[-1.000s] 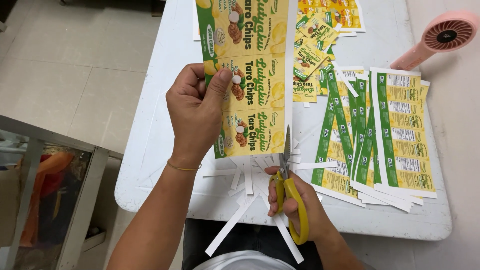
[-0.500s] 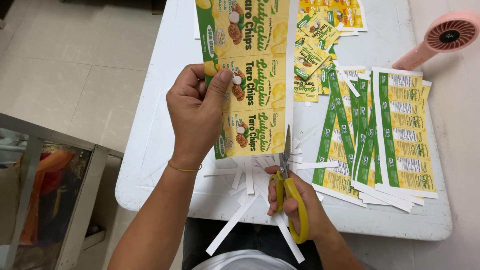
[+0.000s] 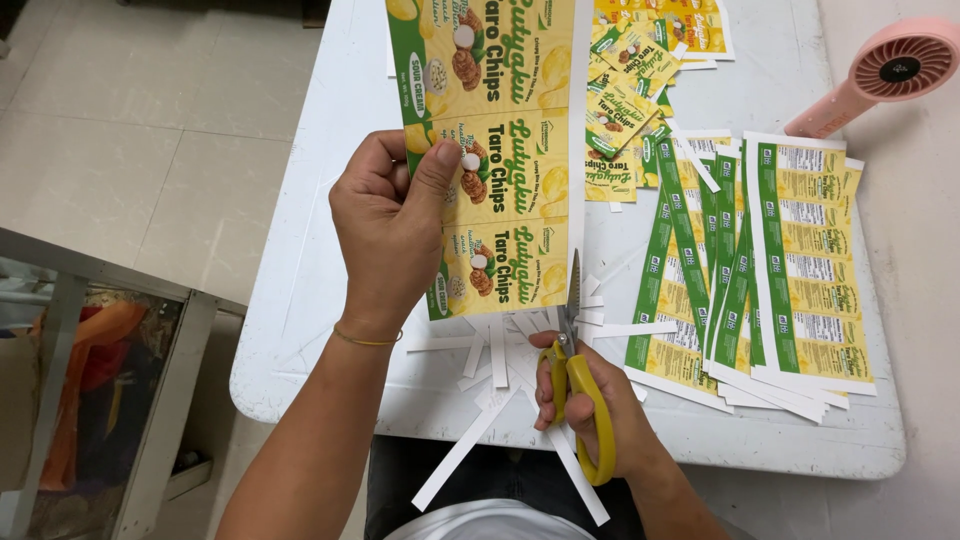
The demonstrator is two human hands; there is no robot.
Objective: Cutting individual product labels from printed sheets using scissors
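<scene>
Yellow-handled scissors sit gripped in your right hand at the desk's near edge, blades closed and pointing up along the right margin of a yellow-and-green printed label sheet. Your left hand pinches that sheet's left edge, holding it upright above white paper strips. Cut label stacks lie toward the right edge, a pink handheld fan at the far right corner.

One head-worn camera looks steeply down, close over the white table.
</scene>
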